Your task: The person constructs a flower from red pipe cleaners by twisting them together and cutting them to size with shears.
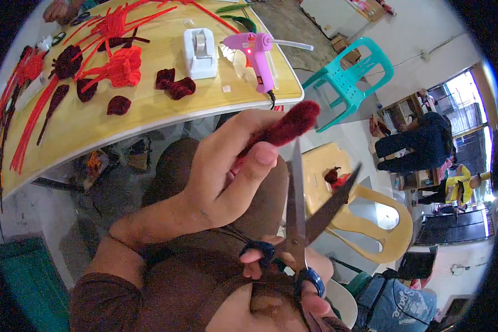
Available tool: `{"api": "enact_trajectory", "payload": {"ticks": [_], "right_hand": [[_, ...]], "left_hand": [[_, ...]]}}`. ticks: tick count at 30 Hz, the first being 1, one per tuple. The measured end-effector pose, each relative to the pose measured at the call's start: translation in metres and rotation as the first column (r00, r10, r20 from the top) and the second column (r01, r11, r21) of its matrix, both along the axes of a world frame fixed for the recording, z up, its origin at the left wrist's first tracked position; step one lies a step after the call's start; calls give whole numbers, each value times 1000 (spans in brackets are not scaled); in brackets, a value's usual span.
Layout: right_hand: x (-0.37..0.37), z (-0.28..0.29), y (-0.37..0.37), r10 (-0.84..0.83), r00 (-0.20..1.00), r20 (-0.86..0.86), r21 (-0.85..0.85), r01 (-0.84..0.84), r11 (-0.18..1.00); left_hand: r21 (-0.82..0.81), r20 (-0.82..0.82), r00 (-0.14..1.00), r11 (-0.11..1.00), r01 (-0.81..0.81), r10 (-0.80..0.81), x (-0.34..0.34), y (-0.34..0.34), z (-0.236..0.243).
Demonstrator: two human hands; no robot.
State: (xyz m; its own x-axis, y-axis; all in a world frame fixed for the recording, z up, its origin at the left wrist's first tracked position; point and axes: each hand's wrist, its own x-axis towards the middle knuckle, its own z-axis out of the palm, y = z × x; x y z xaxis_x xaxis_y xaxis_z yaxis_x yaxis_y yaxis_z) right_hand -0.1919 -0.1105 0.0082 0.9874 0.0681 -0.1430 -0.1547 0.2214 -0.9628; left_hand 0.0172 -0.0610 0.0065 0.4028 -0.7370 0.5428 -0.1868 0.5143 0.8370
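Note:
My left hand (221,166) is closed around a dark red fuzzy chenille piece (292,125), whose rounded end sticks out past the thumb and fingertips. Just beside it, my right hand (285,259) grips a pair of scissors (296,242) by dark blue handle loops. The scissor blades are spread apart and point upward. One blade tip is close to the underside of the fuzzy piece, and I cannot tell whether they touch. The part of the piece inside my left palm is hidden.
On the yellow table (144,113) lie a pink glue gun (255,54), a white tape dispenser (200,53), a red fuzzy flower (122,67) and dark red petals (175,84). A yellow chair (321,160) holds red scraps; a teal chair (351,77) stands beyond. Other people (420,141) are farther off.

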Motion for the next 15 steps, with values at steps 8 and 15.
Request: {"api": "enact_trajectory", "payload": {"ticks": [8,15], "right_hand": [[2,-9,-7,24,1000,-19,-12,-24,1000],[5,-9,2,-107,992,62,-3,107,994]], "left_hand": [[-26,76,995,997,-66,68,-1,4,-8],[-306,336,910,942,-139,244,3,-3,-13]]}}
